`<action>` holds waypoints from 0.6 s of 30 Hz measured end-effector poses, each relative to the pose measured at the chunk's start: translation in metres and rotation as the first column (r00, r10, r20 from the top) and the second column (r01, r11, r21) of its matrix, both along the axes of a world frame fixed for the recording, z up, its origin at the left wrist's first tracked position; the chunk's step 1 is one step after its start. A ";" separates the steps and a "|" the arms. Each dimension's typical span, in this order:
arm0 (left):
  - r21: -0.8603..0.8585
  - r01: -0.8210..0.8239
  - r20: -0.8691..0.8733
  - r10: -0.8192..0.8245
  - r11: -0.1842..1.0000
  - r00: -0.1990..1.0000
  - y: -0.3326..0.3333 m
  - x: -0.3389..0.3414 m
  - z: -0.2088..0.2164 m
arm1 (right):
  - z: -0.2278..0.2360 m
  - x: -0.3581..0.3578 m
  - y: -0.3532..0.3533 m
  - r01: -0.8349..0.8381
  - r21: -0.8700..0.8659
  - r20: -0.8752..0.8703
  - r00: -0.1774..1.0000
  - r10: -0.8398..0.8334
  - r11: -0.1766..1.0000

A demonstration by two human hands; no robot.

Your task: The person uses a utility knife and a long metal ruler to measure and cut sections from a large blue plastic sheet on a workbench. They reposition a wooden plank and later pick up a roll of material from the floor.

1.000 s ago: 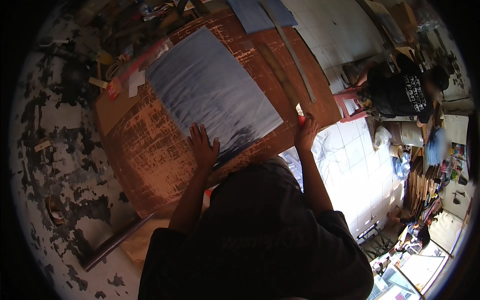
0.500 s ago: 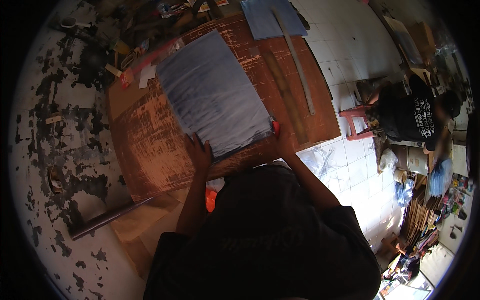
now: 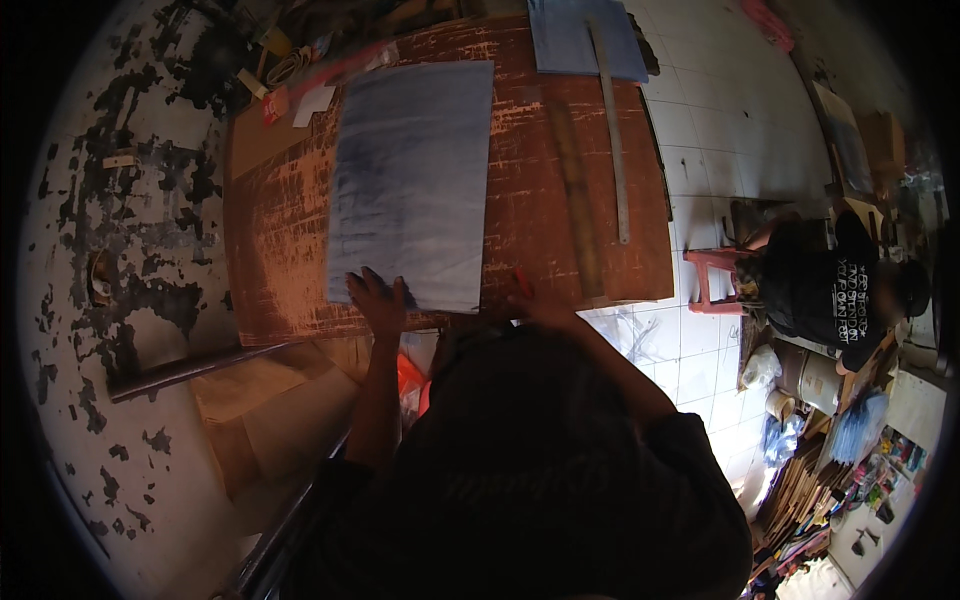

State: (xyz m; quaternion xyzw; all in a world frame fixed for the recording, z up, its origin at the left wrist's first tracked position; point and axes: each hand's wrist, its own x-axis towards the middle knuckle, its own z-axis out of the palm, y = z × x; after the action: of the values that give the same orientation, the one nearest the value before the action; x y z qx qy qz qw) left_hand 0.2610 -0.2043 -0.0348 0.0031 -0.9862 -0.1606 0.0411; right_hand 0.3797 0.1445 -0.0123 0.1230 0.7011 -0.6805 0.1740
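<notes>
A large blue-grey sheet (image 3: 412,180) with cloudy streaks lies flat on the worn reddish-brown tabletop (image 3: 525,190). On its near left corner rests my left hand (image 3: 376,302), fingers spread and pressing on the surface. My right hand (image 3: 540,303) is at the table's near edge, a little right of the sheet and apart from it. Its fingers close round a small red object (image 3: 522,283); most of that object is hidden, so its kind does not show.
A long metal ruler (image 3: 612,150) lies partly across another blue sheet (image 3: 578,40) at the far right. Left of the big sheet are brown card (image 3: 275,135) and a coiled band (image 3: 290,66). A co-worker (image 3: 820,285) sits at right by a red stool (image 3: 708,283).
The blue-grey sheet has turned on the table and now lies nearly straight to me. My left hand stays on its near edge; my right hand has moved left, off the sheet's corner.
</notes>
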 end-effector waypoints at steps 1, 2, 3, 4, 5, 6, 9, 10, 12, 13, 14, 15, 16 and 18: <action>0.006 0.025 -0.024 -0.025 1.000 0.999 0.009 0.011 -0.002 | -0.010 0.003 0.008 0.085 0.090 -0.004 0.996 -0.085 0.992; 0.011 0.045 -0.046 -0.045 0.999 0.998 0.018 0.022 -0.005 | -0.011 0.002 0.015 0.164 0.176 -0.010 0.986 -0.164 0.971; 0.018 0.053 -0.001 -0.053 0.998 0.999 0.025 0.033 0.000 | 0.013 -0.006 0.027 0.168 0.299 -0.011 0.985 -0.172 0.939; 0.037 0.071 0.020 -0.072 0.997 0.997 0.036 0.042 0.006 | 0.030 -0.012 0.042 0.180 0.421 -0.019 0.982 -0.190 0.889; 0.059 0.097 0.040 -0.099 0.994 0.994 0.048 0.049 0.010 | 0.018 -0.013 0.059 0.249 0.426 -0.105 0.969 -0.225 0.870; 0.083 0.126 0.059 -0.131 0.989 0.990 0.061 0.053 0.015 | -0.005 -0.012 0.076 0.320 0.425 -0.191 0.946 -0.262 0.847; 0.105 0.150 0.103 -0.161 0.983 0.982 0.074 0.068 0.027 | 0.003 -0.011 0.096 0.375 0.561 -0.186 0.926 -0.329 0.738; 0.105 0.151 0.108 -0.163 0.983 0.981 0.076 0.072 0.030 | 0.014 -0.013 0.099 0.361 0.629 -0.145 0.924 -0.353 0.689; 0.086 0.163 0.091 -0.171 0.983 0.981 0.079 0.074 0.031 | 0.010 -0.010 0.107 0.369 0.689 -0.216 0.926 -0.309 0.624; 0.087 0.166 0.090 -0.173 0.982 0.981 0.080 0.073 0.031 | 0.007 -0.008 0.110 0.368 0.722 -0.257 0.929 -0.266 0.586; 0.090 0.169 0.088 -0.176 0.982 0.980 0.081 0.073 0.032 | 0.002 -0.006 0.112 0.368 0.754 -0.295 0.930 -0.220 0.544; 0.090 0.165 0.096 -0.173 0.982 0.980 0.082 0.073 0.033 | -0.004 -0.005 0.113 0.350 0.772 -0.278 0.937 -0.213 0.530; 0.089 0.161 0.104 -0.169 0.983 0.980 0.082 0.072 0.034 | -0.010 -0.004 0.113 0.332 0.789 -0.261 0.943 -0.206 0.517; 0.101 0.162 0.104 -0.172 0.982 0.980 0.079 0.075 0.035 | -0.010 -0.002 0.109 0.326 0.795 -0.250 0.944 -0.214 0.512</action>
State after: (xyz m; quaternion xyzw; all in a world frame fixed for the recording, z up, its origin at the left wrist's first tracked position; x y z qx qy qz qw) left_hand 0.3357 -0.1256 0.0000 -0.0688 -0.9753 -0.2082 -0.0280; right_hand 0.3779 0.2536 -0.0227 0.2566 0.9185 -0.2959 -0.0546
